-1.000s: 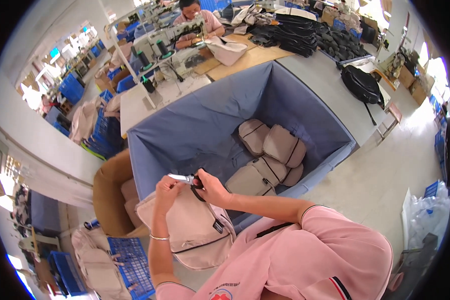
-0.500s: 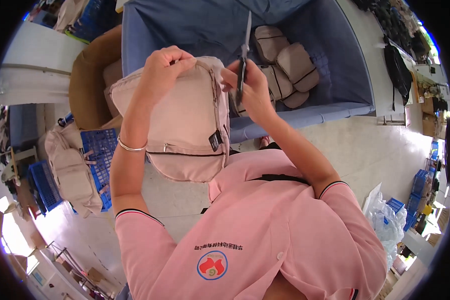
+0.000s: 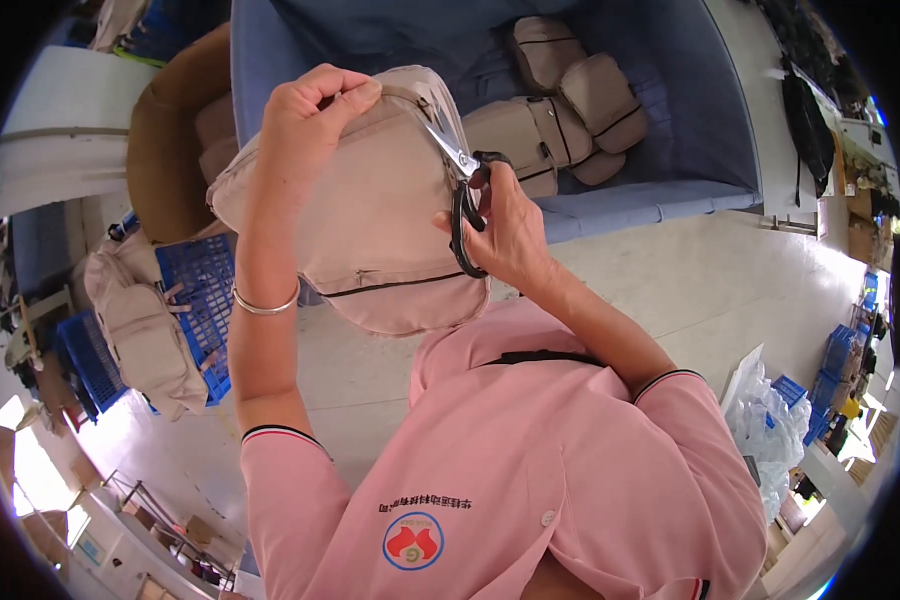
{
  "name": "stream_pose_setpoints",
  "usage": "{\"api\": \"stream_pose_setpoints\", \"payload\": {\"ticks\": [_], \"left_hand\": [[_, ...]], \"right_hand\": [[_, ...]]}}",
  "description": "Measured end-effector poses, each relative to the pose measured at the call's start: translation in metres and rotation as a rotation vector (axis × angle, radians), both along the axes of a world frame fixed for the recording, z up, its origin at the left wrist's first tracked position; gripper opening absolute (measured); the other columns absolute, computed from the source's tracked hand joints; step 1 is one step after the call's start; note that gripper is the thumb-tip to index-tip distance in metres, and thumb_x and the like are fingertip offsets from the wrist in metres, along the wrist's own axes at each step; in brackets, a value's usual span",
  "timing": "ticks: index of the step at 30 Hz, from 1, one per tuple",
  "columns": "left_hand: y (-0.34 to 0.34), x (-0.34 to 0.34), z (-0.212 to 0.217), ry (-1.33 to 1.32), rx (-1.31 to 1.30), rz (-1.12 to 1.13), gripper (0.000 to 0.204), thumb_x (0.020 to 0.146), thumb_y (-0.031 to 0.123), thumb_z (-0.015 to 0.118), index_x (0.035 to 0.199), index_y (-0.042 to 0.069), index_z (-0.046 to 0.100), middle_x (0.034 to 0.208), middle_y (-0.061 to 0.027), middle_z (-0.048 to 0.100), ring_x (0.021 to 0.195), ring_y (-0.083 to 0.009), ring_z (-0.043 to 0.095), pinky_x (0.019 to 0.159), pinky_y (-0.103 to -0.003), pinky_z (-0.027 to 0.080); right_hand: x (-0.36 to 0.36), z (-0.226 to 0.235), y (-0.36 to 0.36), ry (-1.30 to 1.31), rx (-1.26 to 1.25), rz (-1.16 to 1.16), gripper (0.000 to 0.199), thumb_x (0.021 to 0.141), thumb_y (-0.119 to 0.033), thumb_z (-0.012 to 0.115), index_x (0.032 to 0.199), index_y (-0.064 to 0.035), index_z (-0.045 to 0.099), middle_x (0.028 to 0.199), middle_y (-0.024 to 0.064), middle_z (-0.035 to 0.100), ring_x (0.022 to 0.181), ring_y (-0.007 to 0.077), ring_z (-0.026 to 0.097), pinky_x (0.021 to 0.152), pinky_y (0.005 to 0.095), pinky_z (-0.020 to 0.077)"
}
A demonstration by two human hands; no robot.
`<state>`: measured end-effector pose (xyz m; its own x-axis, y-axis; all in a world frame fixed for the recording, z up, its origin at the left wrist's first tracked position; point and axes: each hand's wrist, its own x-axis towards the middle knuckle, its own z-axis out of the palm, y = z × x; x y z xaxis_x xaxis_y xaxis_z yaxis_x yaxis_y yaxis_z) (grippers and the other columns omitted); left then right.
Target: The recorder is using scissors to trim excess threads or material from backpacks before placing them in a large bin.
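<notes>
While left hand fingers clamp beige bag, right hand grips scissors, blue bin holding bags.

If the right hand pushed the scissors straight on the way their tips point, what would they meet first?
Likely the top edge of the beige bag: the scissors in the right hand already point at it, near the left hand. Depth is unclear.

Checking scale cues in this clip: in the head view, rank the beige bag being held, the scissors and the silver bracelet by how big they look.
1. Beige bag, clearly largest.
2. Scissors, black-handled, in the right hand.
3. Silver bracelet on the left wrist, smallest.
All sit at a similar nearness, so the order looks safe.
</notes>
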<state>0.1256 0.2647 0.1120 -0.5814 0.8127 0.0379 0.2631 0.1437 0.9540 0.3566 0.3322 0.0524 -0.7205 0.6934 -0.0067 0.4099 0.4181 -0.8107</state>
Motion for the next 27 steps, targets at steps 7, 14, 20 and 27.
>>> {"api": "stream_pose_setpoints", "payload": {"ticks": [7,14,20,27], "left_hand": [[-0.01,0.006,0.002,0.039,-0.02,-0.021,0.011,0.091,0.009,0.069,0.091,-0.001,0.071,0.082,0.0058,0.06,0.079,-0.0019,0.051,0.075,-0.017,0.041],[-0.017,0.01,-0.007,0.085,0.14,-0.044,0.012,0.089,0.013,0.071,0.087,0.001,0.072,0.071,0.0049,0.059,0.064,-0.0034,0.043,0.056,-0.022,0.035],[-0.004,0.023,0.008,-0.157,0.055,-0.052,0.019,0.091,0.02,0.069,0.086,0.002,0.073,0.072,-0.0021,0.064,0.065,-0.0103,0.054,0.062,-0.027,0.042],[-0.084,0.056,-0.278,0.641,-0.607,0.028,0.07,0.089,0.04,0.064,0.143,0.001,0.042,0.145,-0.0279,0.042,0.135,-0.0444,0.039,0.112,-0.052,0.032]], "right_hand": [[-0.002,0.013,0.017,-0.062,0.173,0.091,0.061,0.079,-0.047,0.078,0.104,-0.0013,0.046,0.08,0.0133,0.061,0.069,0.0359,0.064,0.06,0.0425,0.0506],[0.011,0.014,0.03,-0.112,0.145,0.174,0.055,0.08,-0.043,0.078,0.094,-0.0021,0.044,0.074,0.0153,0.058,0.067,0.0403,0.061,0.058,0.0463,0.0469],[0.015,0.016,0.064,-0.16,0.336,0.29,0.059,0.079,-0.045,0.079,0.098,-0.0029,0.043,0.081,0.0168,0.06,0.069,0.0411,0.061,0.059,0.047,0.0473],[0.003,-0.158,0.025,0.021,-0.137,0.035,0.034,0.092,-0.029,0.072,0.091,-0.0066,0.046,0.084,0.007,0.054,0.07,0.0178,0.046,0.065,0.0325,0.0448]]}}
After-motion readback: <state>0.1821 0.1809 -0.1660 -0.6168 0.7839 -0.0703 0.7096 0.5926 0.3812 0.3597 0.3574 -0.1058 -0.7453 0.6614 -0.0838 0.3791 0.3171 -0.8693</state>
